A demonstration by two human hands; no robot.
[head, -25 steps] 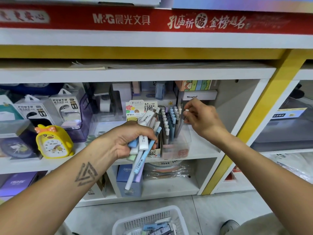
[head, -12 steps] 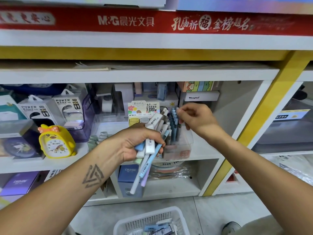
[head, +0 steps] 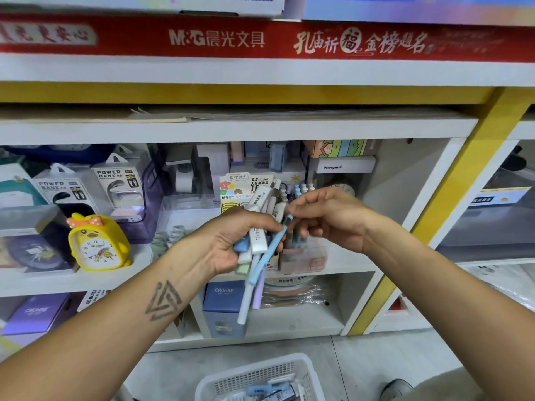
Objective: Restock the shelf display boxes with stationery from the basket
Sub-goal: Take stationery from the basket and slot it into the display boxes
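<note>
The left hand (head: 231,241) gripped a bundle of pens (head: 254,256) — the right hand (head: 324,218) pinched the blue pen (head: 275,244) by its tip.

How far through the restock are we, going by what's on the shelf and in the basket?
Midway, it seems. Done: the clear display box on the shelf already holds upright pens. In hand: the left hand grips a bundle of pens, and the right hand pinches the top of a blue pen from that bundle. Left: the rest of the bundle, plus stationery visible in the white basket on the floor.
</note>
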